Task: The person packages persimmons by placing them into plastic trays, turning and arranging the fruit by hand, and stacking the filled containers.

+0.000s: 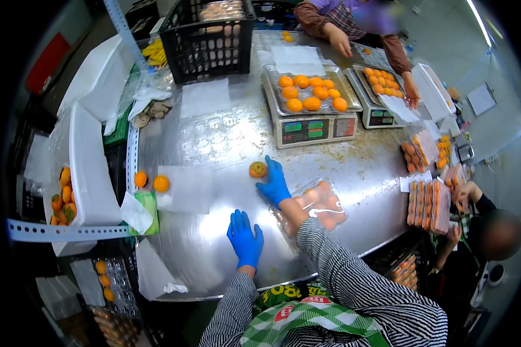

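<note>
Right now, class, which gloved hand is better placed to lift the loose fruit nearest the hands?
Right, probably: the right hand is beside the fruit, open toward it; the left hand is farther away.

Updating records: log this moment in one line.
Right hand: open beside orange fruit; left hand: open, empty; nearer scale: fruit tray on top

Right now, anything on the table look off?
Yes. Brownish smears mar the shiny metal table in front of the nearer scale. The fruit beside the right hand shows a greenish-brown top, unlike the plain orange fruits on that scale; possibly just its stem end.
</note>
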`<state>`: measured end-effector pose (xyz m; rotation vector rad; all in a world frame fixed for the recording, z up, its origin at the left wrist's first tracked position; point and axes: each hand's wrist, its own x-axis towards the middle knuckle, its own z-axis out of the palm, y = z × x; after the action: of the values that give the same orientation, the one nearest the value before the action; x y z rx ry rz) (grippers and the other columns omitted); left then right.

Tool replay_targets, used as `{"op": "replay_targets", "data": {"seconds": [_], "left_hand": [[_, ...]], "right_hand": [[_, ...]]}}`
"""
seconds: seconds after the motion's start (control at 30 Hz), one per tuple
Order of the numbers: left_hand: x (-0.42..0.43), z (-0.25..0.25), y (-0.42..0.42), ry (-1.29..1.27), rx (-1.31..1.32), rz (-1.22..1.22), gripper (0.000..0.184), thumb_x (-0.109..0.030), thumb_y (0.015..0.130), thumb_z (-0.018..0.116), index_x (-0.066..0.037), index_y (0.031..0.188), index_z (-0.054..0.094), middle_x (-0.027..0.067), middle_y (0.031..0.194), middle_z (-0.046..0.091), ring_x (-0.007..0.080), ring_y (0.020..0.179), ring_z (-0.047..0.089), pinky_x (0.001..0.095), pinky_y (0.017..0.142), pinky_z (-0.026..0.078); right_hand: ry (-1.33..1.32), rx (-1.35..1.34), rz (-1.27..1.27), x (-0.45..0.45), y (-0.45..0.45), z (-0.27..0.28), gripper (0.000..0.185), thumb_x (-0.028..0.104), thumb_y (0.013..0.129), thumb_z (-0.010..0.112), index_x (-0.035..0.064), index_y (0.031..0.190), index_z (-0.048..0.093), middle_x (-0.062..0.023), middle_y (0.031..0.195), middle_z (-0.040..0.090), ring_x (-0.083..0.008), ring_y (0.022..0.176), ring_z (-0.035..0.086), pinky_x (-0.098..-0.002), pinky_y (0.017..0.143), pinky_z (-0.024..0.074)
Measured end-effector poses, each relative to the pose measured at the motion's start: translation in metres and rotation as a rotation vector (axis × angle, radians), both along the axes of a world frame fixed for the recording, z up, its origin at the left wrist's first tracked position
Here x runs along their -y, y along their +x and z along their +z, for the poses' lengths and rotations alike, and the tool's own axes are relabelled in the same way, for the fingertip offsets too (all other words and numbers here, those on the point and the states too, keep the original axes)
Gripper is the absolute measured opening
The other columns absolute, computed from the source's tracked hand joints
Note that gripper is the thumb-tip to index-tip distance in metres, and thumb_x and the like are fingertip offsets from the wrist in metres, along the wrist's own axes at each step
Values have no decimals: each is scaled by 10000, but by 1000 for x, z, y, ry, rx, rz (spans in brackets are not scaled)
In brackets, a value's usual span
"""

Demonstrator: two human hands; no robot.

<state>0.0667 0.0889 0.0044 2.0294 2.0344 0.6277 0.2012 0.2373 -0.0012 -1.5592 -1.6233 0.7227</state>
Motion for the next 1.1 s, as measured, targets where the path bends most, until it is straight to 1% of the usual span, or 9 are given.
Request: {"op": "replay_targets", "data": {"seconds": [0.17, 0.33, 0.43, 0.67, 0.77, 0.9, 0.97, 1.03, 1.1], "left_hand": [[1, -1, 1, 14, -7, -13, 522, -230, 822, 538, 32, 1265, 453, 188, 1395, 365, 309, 1317, 306, 422, 1034, 249], [4, -5, 1, 13, -27, -35, 541, -232, 826, 530, 37, 1284, 430, 205, 1403, 346, 319, 1323, 295, 428, 1037, 244], [6, -8, -1, 44, -3, -54, 549, -236, 830, 523, 39, 1294, 419, 216, 1407, 337, 324, 1324, 293, 430, 1039, 243], [10, -8, -3, 65, 0, -84, 538, -244, 846, 505, 35, 1299, 427, 198, 1424, 326, 315, 1330, 288, 426, 1044, 247], [14, -7, -3, 73, -39, -103, 537, -254, 863, 484, 29, 1314, 417, 199, 1426, 323, 317, 1328, 292, 429, 1044, 252], [15, -24, -7, 105, -36, -132, 555, -283, 874, 481, 29, 1327, 404, 216, 1406, 345, 324, 1322, 298, 451, 1049, 235], [20, -31, -7, 177, -149, -164, 529, -276, 876, 476, 33, 1304, 433, 218, 1387, 373, 328, 1310, 325, 440, 1031, 287], [25, -12, -3, 156, -79, -168, 504, -279, 871, 489, 53, 1250, 483, 243, 1334, 430, 363, 1261, 384, 455, 1007, 328], [27, -20, -2, 208, -114, -180, 478, -275, 867, 495, 67, 1201, 520, 260, 1290, 466, 383, 1217, 429, 471, 988, 353]], "right_hand": [[63, 79, -66, 18, 10, 31, 835, 138, 657, 722, 60, 1376, 306, -248, 1298, 356, -398, 1195, 393, -406, 1006, 358], [155, 70, -106, 75, 22, 75, 539, 103, 761, 631, 66, 1268, 452, -205, 1251, 419, -371, 1151, 438, -404, 981, 370], [180, 119, -106, 128, 30, 86, 486, 115, 764, 623, 54, 1226, 486, -206, 1199, 468, -369, 1100, 479, -409, 943, 399], [87, 211, -187, 276, 34, 85, 303, 84, 780, 617, 36, 1077, 578, -184, 1039, 554, -357, 922, 564, -402, 794, 475], [-30, 152, -225, 333, 29, 80, 262, 94, 796, 607, 58, 1056, 607, -178, 1052, 561, -351, 918, 578, -398, 781, 492], [-20, 233, -200, 371, 24, 62, 261, 79, 787, 591, 48, 1045, 609, -180, 1045, 566, -355, 915, 580, -402, 777, 498], [-19, 229, -151, 375, 24, 68, 247, 67, 756, 576, 25, 997, 608, -189, 1021, 563, -377, 878, 576, -423, 775, 490], [-6, 222, -129, 375, 31, 86, 191, 104, 767, 580, 35, 943, 605, -176, 1000, 556, -356, 873, 577, -421, 776, 487], [36, 204, -172, 381, 46, 88, 187, 123, 773, 583, 44, 940, 609, -162, 1005, 555, -340, 858, 582, -422, 764, 488]]}}
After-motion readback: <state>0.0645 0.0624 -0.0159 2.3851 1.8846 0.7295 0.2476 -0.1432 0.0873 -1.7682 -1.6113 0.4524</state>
